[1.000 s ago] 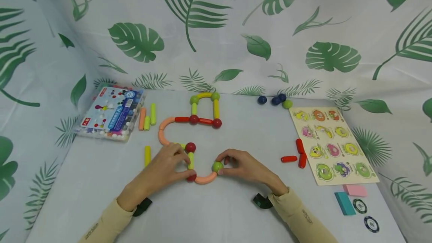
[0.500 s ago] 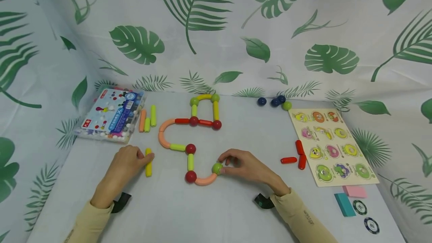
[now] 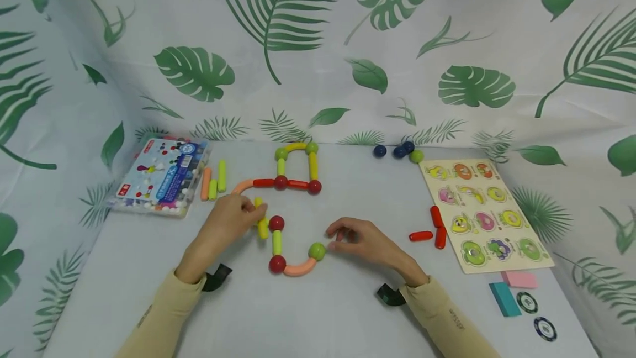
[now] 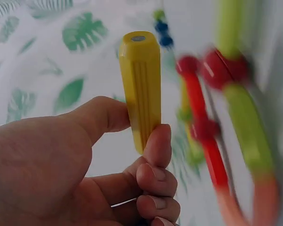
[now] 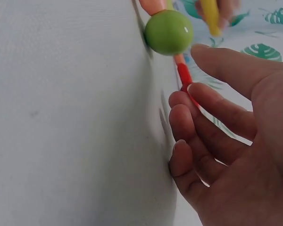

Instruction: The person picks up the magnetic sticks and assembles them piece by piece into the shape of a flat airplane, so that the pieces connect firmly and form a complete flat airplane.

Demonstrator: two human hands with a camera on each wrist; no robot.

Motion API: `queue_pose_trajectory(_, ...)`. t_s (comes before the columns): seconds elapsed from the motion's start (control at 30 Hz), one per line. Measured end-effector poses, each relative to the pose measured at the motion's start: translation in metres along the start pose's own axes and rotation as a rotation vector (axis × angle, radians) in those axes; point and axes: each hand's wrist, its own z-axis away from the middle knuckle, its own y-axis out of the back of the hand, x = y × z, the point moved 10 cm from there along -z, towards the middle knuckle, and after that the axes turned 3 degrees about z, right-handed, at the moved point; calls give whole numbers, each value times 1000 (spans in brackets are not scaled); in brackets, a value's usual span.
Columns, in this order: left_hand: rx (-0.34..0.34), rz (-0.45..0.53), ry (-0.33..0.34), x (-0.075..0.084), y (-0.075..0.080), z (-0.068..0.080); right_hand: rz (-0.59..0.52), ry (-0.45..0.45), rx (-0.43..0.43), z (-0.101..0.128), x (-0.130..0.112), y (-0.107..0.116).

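The left hand (image 3: 226, 222) now grips the short yellow plastic stick (image 3: 260, 218), lifted from the table beside the red ball (image 3: 276, 223); the right hand (image 3: 359, 240) releases the green ball (image 3: 317, 251).

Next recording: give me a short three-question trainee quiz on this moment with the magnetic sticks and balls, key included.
1. True or false: the left hand pinches a yellow stick between thumb and forefinger.
2. Multiple choice: the ball nearest the right hand is A) blue, B) green, C) red.
3. Fill in: the loose red sticks lie just left of the ____ board.

Key
1. True; the left wrist view shows the stick pinched, clear of the table.
2. B; the green ball sits at the end of the orange curved piece, just beside the fingertips. Whether they touch it cannot be told.
3. Puzzle; the fruit puzzle board lies on the table's right side.
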Motion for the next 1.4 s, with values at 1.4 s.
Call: queue_pose_trajectory(1.4, -238, -126, -100, 61, -98, -37, 168, 175, 35, -3, -31, -24)
